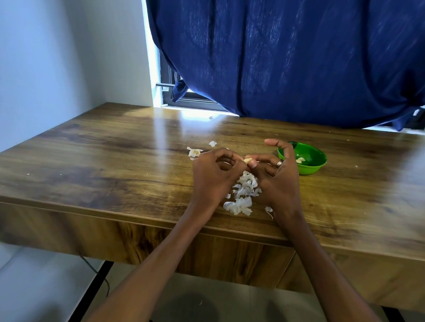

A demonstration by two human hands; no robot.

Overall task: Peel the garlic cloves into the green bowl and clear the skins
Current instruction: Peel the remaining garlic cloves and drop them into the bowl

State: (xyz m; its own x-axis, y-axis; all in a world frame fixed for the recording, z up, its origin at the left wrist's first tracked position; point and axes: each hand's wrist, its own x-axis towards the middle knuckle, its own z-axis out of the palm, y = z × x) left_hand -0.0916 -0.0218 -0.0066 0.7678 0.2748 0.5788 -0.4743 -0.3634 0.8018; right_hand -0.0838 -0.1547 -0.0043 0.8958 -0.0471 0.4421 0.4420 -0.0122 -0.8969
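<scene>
While both hands meet above the wooden table (108,155), I work at a garlic clove (247,160) pinched between them: my left hand (214,175) curls its fingertips round one end, my right hand (276,175) nips the other between thumb and finger, its forefinger lifted clear. Peeling looks to be the step in hand; how much skin clings to this clove is too small to tell. Directly beneath the grip lies a heap of white skins (243,194), with a few strays (194,151) just beyond my left knuckles. Just past my right hand sits the green bowl (312,166), something pale, likely peeled garlic, inside. Next, I judge, the bared clove needs a short carry over the bowl's near rim, then a release. The heap lies near the table's front edge, so sweeping the skins calls for care. Open tabletop stretches wide to my left; a blue curtain (286,54) hangs beyond.
</scene>
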